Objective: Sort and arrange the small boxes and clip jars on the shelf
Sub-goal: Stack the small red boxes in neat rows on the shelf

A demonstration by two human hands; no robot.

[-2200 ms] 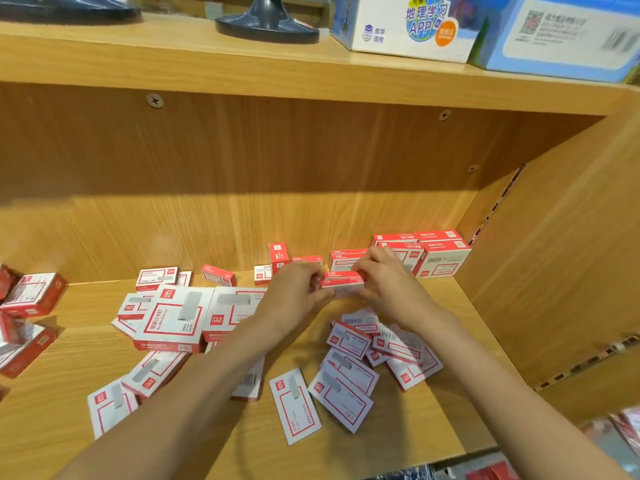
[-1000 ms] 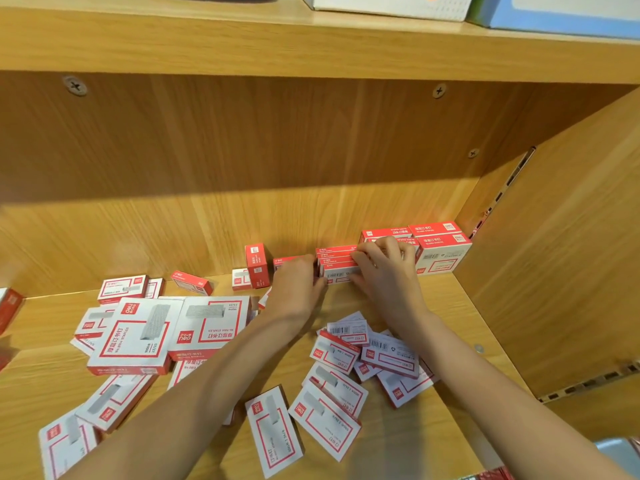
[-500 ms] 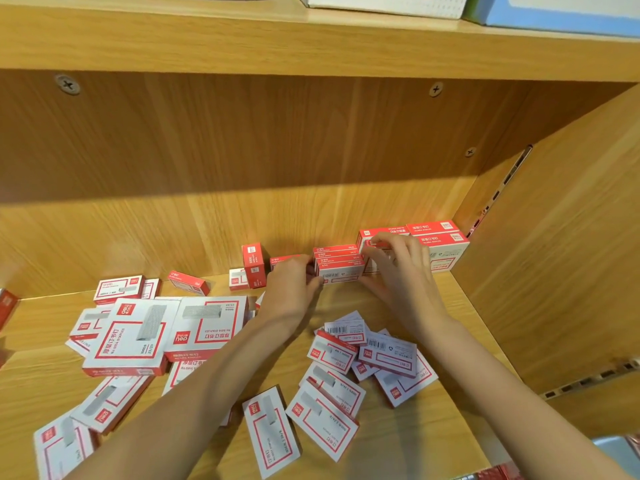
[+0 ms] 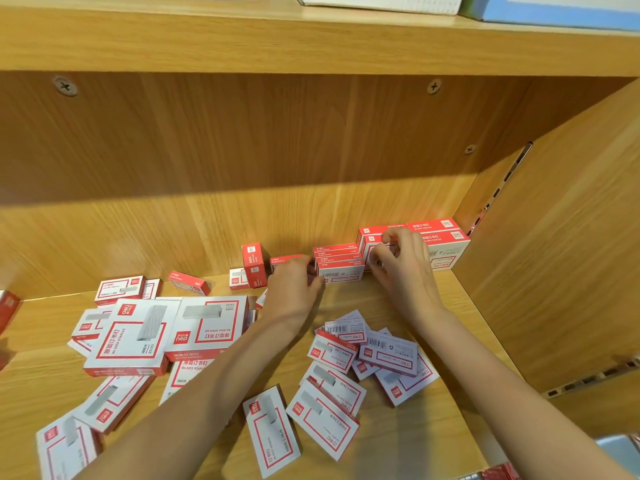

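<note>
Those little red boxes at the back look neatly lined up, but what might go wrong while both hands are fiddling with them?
The left hand presses on the small stack of staple boxes; a hard push may topple it. The right hand pinches at the taller boxes beside it and might drag one out of line. Either forearm, lowered, may sweep the loose boxes scattered on the shelf off its front edge.

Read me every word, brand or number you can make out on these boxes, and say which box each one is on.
"deli": red logo on the big left box.
"No.0014 STAPLES", "1000", "23/23": same box, upside down to the camera.
"No.0014 STAPLES": big box beside it.
"24/6": small boxes stacked at the back and the near flat box.
Barcode digits, the Chinese print and the back right boxes: too small or blurred.
</note>
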